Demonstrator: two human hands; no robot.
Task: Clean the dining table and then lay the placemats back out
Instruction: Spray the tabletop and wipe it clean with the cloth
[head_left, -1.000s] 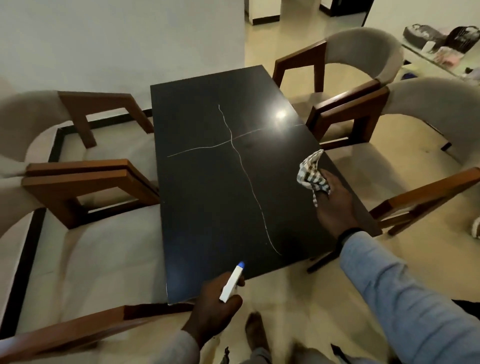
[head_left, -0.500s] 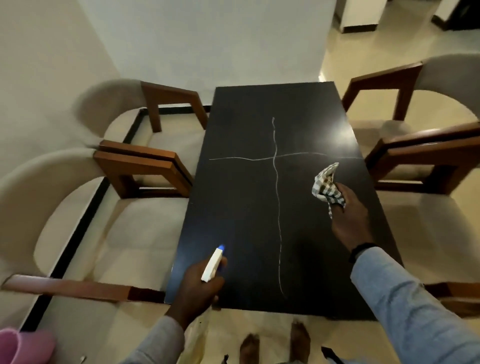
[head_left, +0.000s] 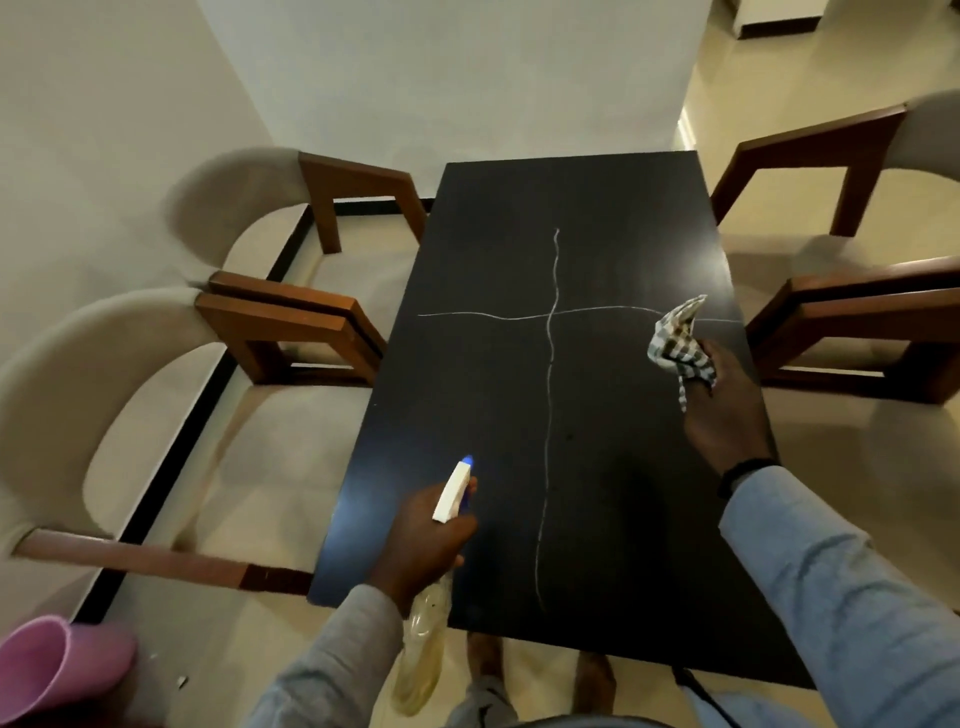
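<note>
A black rectangular dining table (head_left: 493, 395) with a thin pale cross of veins fills the middle of the view. My left hand (head_left: 423, 540) grips a spray bottle (head_left: 453, 491) with a white head and blue nozzle over the table's near left corner; its clear body of yellowish liquid hangs below my wrist. My right hand (head_left: 724, 410) holds a crumpled checked cloth (head_left: 678, 343) just above the table's right side. No placemats are in view.
Two beige chairs with brown wooden arms stand at the left (head_left: 291, 322) and two at the right (head_left: 857, 312). A pink container (head_left: 47, 670) sits at the bottom left. A white wall lies behind the table's far end. My feet show under the near edge.
The view has swung left and squared up with the table. My left hand with the spray bottle has moved up over the near left corner. My right hand keeps the cloth by the right side.
</note>
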